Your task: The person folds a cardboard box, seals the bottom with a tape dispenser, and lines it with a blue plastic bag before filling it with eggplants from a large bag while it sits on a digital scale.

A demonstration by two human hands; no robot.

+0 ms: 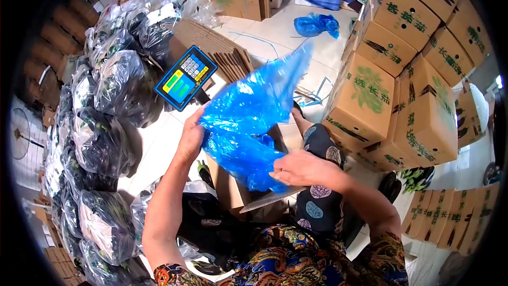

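A thin blue plastic bag [248, 100] is spread between my hands, its upper corner raised toward the back right. My left hand [191, 133] is closed on the bag's left edge, just below the scale display. My right hand [302, 168] pinches the bag's lower right edge. Beneath the bag stands an open cardboard box [225, 182] between my legs, with a flap [278, 198] folded outward toward me. The bag hides most of the box's inside. A scale display [186, 78] with a keypad and green screens stands beyond my left hand.
Clear bags of dark produce [124, 87] are piled along the left. Printed cartons [362, 98] are stacked at the right. Flattened cardboard [211, 47] lies behind the display. Another blue bag [316, 25] is on the floor, and eggplants [390, 186] lie at the lower right.
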